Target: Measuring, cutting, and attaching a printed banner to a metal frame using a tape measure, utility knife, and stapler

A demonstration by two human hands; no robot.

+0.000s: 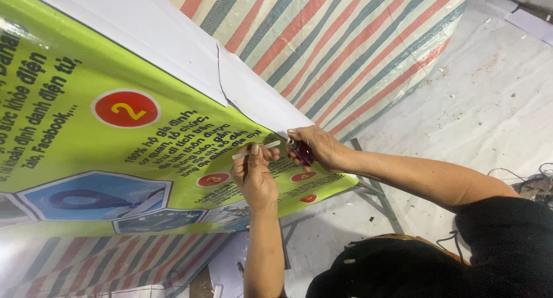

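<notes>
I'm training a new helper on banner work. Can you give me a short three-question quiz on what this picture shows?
1. Which hand pinches the thin white stick: left or right?
2. True or false: the right hand grips a small dark purple object at the edge of the green printed banner.
3. What lies under and behind the banner?
A. a striped red, blue and white tarp
B. a wooden floor
C. a glass pane

Key
1. The left hand.
2. True; it looks like a lighter, though that is hard to tell.
3. A.
</notes>
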